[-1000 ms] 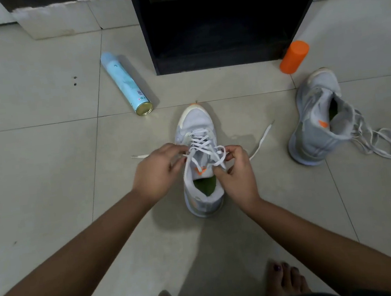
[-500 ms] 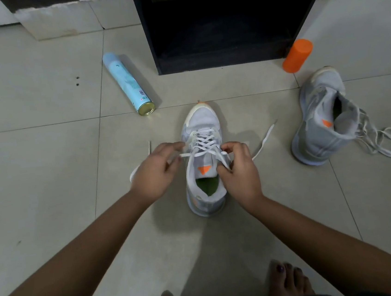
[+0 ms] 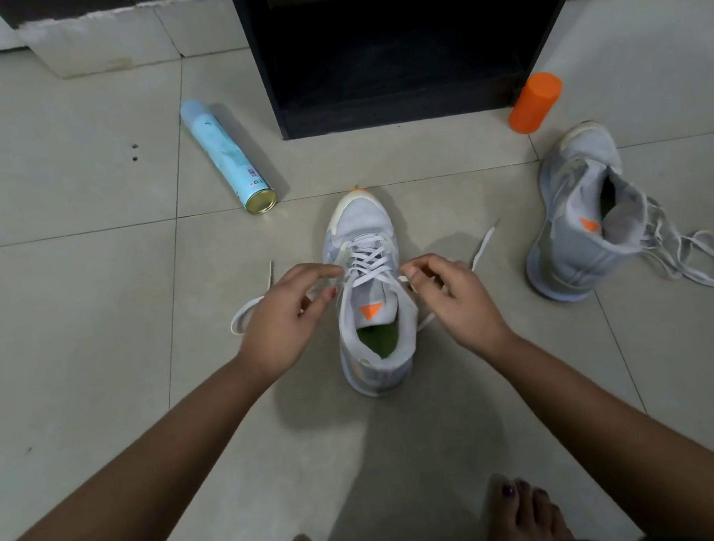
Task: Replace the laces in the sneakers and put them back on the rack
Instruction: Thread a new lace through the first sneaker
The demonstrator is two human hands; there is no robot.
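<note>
— Well, where is the middle sneaker [image 3: 361,225] that we are lacing?

— It stands upright on the tiled floor [image 3: 63,301], between our two hands. Its toe points away from us toward the black rack [image 3: 389,46]. Its white lace [image 3: 368,264] crosses the eyelets up to just short of the tongue with the orange triangle.

— And how do we hold it?

— Our left hand [image 3: 283,317] has its fingers curled, with thumb and forefinger pinching the lace at the sneaker's left edge. That end loops out over the floor to the left. Our right hand [image 3: 455,299] pinches the other end at the right edge. The slack trails past the hand to the right, and its tip lies on the tile.

— Where do we see the second sneaker [image 3: 574,221]?

— It is well apart on the right, tipped onto its side. Its loose lace [image 3: 693,261] lies in loops on the floor just beside it.

— What else is around us?

— A pale blue spray can [image 3: 226,156] lies on its side to the left of the rack. An orange cylinder [image 3: 535,101] sits near the rack's right front corner. Our bare feet [image 3: 526,512] show at the bottom edge.
</note>
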